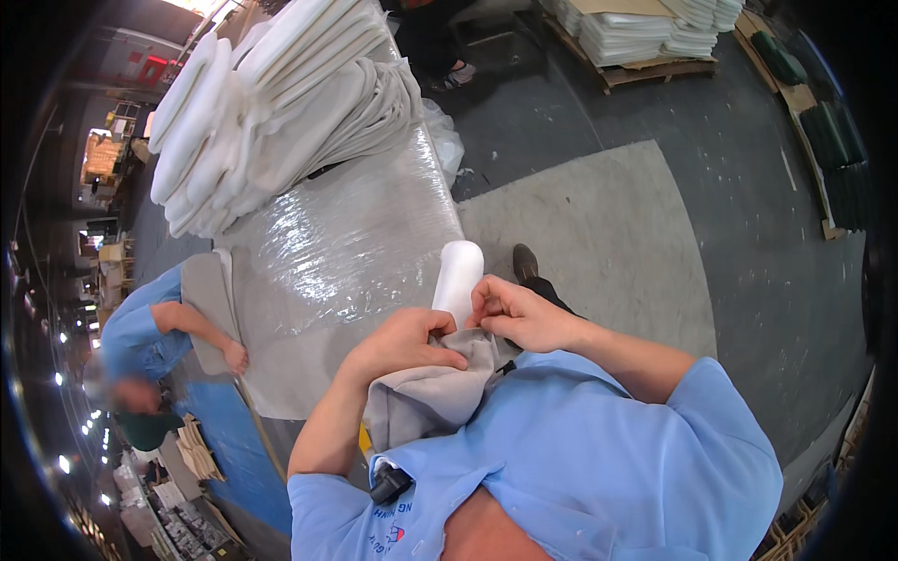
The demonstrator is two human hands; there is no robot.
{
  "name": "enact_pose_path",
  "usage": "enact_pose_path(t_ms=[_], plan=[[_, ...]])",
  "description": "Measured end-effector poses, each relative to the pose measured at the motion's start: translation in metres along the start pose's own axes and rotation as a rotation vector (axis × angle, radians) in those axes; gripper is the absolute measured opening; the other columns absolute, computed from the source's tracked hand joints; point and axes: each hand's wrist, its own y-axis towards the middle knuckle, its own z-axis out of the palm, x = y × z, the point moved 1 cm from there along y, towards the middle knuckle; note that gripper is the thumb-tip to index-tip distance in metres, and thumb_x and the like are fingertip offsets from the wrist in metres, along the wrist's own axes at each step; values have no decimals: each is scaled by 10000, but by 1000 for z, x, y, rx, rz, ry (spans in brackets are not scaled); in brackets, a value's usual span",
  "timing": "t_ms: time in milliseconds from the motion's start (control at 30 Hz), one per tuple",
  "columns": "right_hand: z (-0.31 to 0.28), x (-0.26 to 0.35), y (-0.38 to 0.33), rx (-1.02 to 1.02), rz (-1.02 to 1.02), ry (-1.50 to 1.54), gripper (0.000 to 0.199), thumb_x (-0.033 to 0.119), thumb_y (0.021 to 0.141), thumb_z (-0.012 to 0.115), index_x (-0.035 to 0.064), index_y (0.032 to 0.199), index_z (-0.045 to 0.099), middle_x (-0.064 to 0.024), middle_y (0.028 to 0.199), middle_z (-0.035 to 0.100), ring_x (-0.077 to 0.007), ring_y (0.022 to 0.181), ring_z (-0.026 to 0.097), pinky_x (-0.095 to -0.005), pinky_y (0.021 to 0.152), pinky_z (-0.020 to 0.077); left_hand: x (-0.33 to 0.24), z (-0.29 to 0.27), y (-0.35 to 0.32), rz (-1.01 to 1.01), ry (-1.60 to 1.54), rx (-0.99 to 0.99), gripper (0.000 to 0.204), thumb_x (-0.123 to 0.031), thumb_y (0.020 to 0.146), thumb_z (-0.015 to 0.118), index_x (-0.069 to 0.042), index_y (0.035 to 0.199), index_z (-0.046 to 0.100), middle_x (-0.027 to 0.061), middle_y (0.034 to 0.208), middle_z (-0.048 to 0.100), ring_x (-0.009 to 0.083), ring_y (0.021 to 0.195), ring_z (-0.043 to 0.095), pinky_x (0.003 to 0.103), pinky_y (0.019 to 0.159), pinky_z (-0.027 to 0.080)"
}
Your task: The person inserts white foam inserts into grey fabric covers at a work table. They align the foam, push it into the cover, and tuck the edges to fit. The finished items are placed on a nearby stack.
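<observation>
A soft grey fabric piece (426,400), like a cover or bag, is bunched against my chest. My left hand (402,344) grips its upper edge, with thumb and fingers closed on the cloth. My right hand (526,314) is closed in a pinch at the same edge, beside the left; its fingertips partly hide what they hold. Just beyond both hands a smooth white roll with a rounded end (459,274) points away from me. Its near end disappears behind my fingers and the fabric, so I cannot tell whether it sits inside.
A plastic-wrapped table (351,238) carries a tall heap of folded white and grey pieces (290,112). At the left a person in blue (150,318) handles grey fabric. Pallets with white stacks (636,37) and dark green bundles (831,140) stand on the far floor.
</observation>
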Motion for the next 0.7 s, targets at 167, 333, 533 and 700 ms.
enact_pose_path(t_ms=[167,333,533,700], plan=[[-4,-1,-8,205,165,-170,330,39,941,706,9,1252,598,-73,1070,712,-143,1070,652,-326,930,512,14,5,-1,158,-406,36,266,-209,897,825,-6,1018,703,8,917,703,96,857,617,288,765,497],[-2,-36,-10,233,217,112,197,95,977,724,34,1161,690,-5,1105,697,-105,1003,627,-290,929,506,23,-2,9,-2,-508,101,249,-256,979,751,-11,1019,742,-21,840,673,71,794,582,281,716,481],[8,-50,-16,43,135,459,165,123,1010,710,63,1163,698,43,1037,682,-59,966,608,-266,917,498,9,-4,27,-63,-214,149,316,-321,1016,690,-15,978,759,-23,739,637,78,711,552,294,661,465],[9,-50,-17,52,190,544,159,175,1020,711,91,1155,705,60,1009,665,-55,915,585,-264,859,483,0,-5,27,95,-122,86,256,-260,1004,682,-13,1001,751,53,763,684,134,708,585,318,690,492]])
